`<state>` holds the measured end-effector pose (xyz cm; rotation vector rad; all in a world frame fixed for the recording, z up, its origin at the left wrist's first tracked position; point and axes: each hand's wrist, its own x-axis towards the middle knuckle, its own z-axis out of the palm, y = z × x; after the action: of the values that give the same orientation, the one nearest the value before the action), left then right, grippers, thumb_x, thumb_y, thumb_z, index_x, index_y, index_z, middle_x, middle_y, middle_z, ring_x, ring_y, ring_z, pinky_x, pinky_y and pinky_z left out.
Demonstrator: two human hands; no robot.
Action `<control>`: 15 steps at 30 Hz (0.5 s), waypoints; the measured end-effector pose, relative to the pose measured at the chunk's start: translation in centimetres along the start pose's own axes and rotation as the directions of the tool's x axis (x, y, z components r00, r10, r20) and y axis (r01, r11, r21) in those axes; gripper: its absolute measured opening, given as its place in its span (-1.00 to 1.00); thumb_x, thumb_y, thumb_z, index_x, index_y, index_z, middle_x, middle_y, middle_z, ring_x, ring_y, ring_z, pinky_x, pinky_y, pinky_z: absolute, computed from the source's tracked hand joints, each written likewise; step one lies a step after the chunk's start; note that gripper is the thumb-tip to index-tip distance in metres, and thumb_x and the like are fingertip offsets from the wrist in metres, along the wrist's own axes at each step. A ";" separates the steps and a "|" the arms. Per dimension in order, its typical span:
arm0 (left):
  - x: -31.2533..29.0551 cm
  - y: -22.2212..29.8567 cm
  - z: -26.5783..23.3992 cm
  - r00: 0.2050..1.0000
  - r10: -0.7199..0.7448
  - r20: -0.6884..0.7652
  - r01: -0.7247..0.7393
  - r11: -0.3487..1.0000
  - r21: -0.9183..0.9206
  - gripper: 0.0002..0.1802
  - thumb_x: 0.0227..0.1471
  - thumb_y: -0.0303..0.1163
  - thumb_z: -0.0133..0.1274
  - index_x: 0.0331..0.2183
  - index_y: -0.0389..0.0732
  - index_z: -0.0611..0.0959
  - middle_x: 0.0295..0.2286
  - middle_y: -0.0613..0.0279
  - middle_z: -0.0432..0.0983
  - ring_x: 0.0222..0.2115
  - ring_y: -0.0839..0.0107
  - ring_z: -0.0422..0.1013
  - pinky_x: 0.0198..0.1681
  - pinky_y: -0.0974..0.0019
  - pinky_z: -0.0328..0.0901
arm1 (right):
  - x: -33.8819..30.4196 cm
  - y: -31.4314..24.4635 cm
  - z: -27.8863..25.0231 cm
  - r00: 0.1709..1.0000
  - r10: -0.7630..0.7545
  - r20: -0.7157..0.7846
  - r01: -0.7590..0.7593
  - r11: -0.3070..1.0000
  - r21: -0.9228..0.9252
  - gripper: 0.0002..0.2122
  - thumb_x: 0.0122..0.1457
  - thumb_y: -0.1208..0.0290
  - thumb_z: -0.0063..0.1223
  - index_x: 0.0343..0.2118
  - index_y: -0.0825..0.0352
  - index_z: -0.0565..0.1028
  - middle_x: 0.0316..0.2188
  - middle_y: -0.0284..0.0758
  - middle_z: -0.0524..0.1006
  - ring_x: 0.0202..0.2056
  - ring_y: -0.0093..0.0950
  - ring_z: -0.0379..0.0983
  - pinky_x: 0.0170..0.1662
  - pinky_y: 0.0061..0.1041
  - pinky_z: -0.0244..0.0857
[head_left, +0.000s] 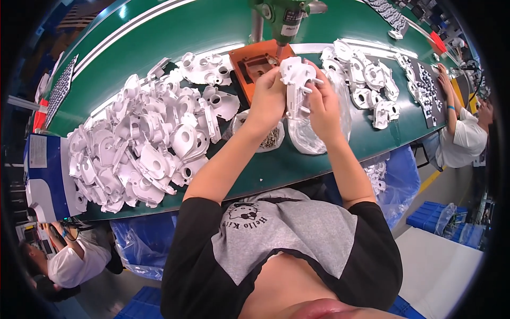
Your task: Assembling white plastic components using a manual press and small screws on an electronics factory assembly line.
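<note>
Between my two hands I hold a white molded plastic housing (295, 80), raised over the bench with its pegs pointing right. My left hand (267, 101) is closed on its left edge. On the other side, the fingers of my right hand (325, 109) grip it near the pegs. Just behind my left hand stands an orange fixture (238, 57), partly hidden by that hand. Above the fixture hangs the head of a green machine (287, 18), its thin tip reaching down. Below my hands lies a bag of small metal screws (272, 139), beside a clear plastic bag (311, 141).
A large heap of white plastic housings (143, 143) covers the left of the green bench (255, 183). More white housings (366, 74) lie at the right. A blue and white box (48, 175) stands at the left end. Co-workers sit at both sides; blue bins (398, 175) stand below the edge.
</note>
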<state>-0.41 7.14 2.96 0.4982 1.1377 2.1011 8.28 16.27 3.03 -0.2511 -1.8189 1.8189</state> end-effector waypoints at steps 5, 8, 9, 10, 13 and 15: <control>-0.3 0.3 0.2 0.990 0.133 0.047 -0.137 0.985 0.104 -0.65 0.24 -0.17 -0.21 -0.35 -0.26 0.49 -0.56 0.43 0.39 -0.59 0.76 0.22 -0.56 0.59 0.15 | -0.8 0.6 0.0 0.999 -0.010 -0.040 0.005 0.990 -0.140 -0.66 0.23 0.37 -0.25 0.01 0.44 0.30 -0.28 -0.45 0.42 -0.35 -0.74 0.28 -0.30 -0.73 0.20; -0.4 -0.2 0.8 0.984 0.180 0.016 -0.180 0.984 -0.007 -0.70 0.21 -0.23 -0.15 -0.19 -0.29 0.39 -0.46 0.37 0.38 -0.53 0.68 0.24 -0.47 0.56 0.20 | 0.6 0.8 -0.6 0.977 -0.159 -0.144 0.140 0.981 -0.131 -0.69 0.20 0.37 -0.21 -0.06 0.44 0.32 -0.33 -0.43 0.43 -0.36 -0.71 0.29 -0.31 -0.71 0.19; -0.3 -0.4 1.2 0.976 0.219 0.000 -0.219 0.975 -0.031 -0.70 0.19 -0.26 -0.11 -0.17 -0.29 0.37 -0.45 0.35 0.38 -0.52 0.64 0.25 -0.43 0.54 0.22 | 1.1 0.8 -1.1 0.967 -0.129 -0.218 0.113 0.990 -0.082 -0.69 0.19 0.37 -0.21 -0.05 0.43 0.31 -0.32 -0.42 0.43 -0.35 -0.70 0.30 -0.30 -0.70 0.20; -0.4 -0.5 1.3 0.977 0.214 0.004 -0.214 0.976 -0.033 -0.70 0.19 -0.26 -0.11 -0.17 -0.29 0.37 -0.45 0.35 0.38 -0.52 0.64 0.25 -0.43 0.54 0.22 | 1.5 0.9 -1.4 0.953 -0.095 -0.289 0.090 0.995 -0.031 -0.69 0.19 0.37 -0.21 -0.05 0.42 0.30 -0.31 -0.41 0.43 -0.34 -0.69 0.32 -0.28 -0.70 0.20; -0.8 -0.8 0.9 0.913 0.358 0.195 -0.393 0.899 0.192 -0.69 0.12 -0.30 0.00 -0.21 -0.32 0.38 -0.39 0.25 0.44 -0.41 0.59 0.34 -0.35 0.43 0.27 | 1.8 1.4 -2.5 0.969 -0.172 -0.179 0.169 0.985 -0.030 -0.63 0.19 0.39 -0.10 0.00 0.47 0.23 -0.43 -0.39 0.43 -0.43 -0.70 0.30 -0.38 -0.70 0.18; -0.3 0.4 -0.5 0.926 0.332 0.182 -0.376 0.750 0.544 -0.76 0.04 -0.37 0.06 -0.25 -0.24 0.44 -0.43 0.18 0.50 -0.48 0.51 0.42 -0.40 0.40 0.30 | 1.9 1.5 -3.1 0.981 -0.144 -0.131 0.143 0.990 -0.022 -0.56 0.17 0.33 -0.07 0.07 0.43 0.20 -0.27 -0.27 0.47 -0.24 -0.55 0.37 -0.14 -0.57 0.23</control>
<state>-0.68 6.47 2.96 1.1476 1.7516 1.9886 7.89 19.96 1.81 -0.2334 -1.7118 1.6527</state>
